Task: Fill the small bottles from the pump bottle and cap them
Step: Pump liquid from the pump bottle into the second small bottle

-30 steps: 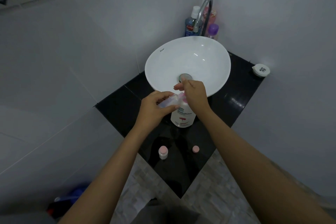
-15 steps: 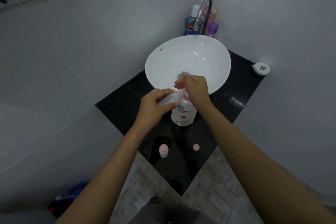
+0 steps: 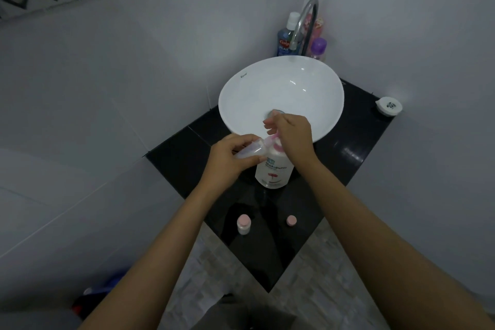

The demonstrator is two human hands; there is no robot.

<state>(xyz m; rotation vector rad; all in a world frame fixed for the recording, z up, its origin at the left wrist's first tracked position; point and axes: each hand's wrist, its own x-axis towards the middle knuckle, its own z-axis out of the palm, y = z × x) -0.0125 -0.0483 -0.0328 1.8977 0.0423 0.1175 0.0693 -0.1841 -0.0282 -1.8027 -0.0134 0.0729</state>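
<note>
At the near tip of the black worktop (image 3: pixel 348 158) stand one capped small bottle (image 3: pixel 243 225) and, well apart to its right, one loose pink cap (image 3: pixel 291 220). Beyond them, one white pump bottle (image 3: pixel 273 169) stands upright. My left hand (image 3: pixel 227 161) closes its grip around a second, clear small bottle (image 3: pixel 250 152), its long axis nearly level, mouth pointing right at the pink spout. My right hand (image 3: pixel 293 134) lies flat over the pump head, hiding it. Farthest stand one white basin (image 3: pixel 241 94), one tap (image 3: pixel 306 21) and three partly hidden bottles.
</note>
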